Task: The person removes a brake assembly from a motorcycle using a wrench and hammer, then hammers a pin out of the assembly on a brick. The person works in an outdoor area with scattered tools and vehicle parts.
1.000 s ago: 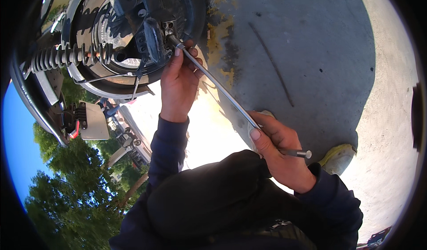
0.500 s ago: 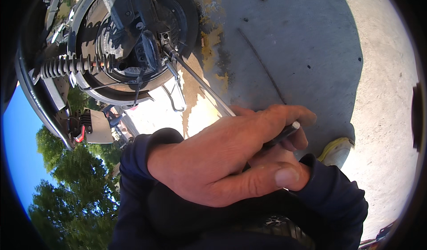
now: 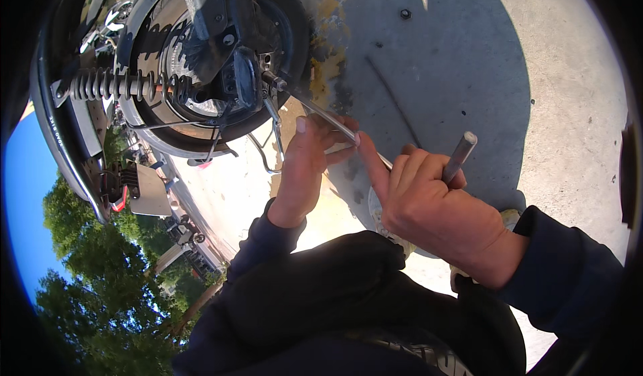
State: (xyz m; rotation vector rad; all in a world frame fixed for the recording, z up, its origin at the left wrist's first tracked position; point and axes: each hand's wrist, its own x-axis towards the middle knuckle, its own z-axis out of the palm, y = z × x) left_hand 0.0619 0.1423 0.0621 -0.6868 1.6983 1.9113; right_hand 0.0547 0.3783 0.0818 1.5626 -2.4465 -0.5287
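Observation:
A long steel socket wrench runs diagonally from hardware beside the hub of a two-wheeler's wheel. My right hand is closed on its near end, index finger along the bar, with a short knurled handle sticking up from the fist. My left hand is beside the middle of the bar, thumb raised and fingers apart, loosely curved behind it; whether they touch it is unclear. A coil-spring shock absorber lies across the wheel's left part.
A dark thin rod and a small nut lie on the shaded concrete. A metal stand hangs below the wheel. My shoes show behind my right hand. Trees and parked vehicles appear at left.
My left hand let go near the socket, crossed over my right hand, then returned beside the bar, open. The handle end in my right hand has swung up to point upward.

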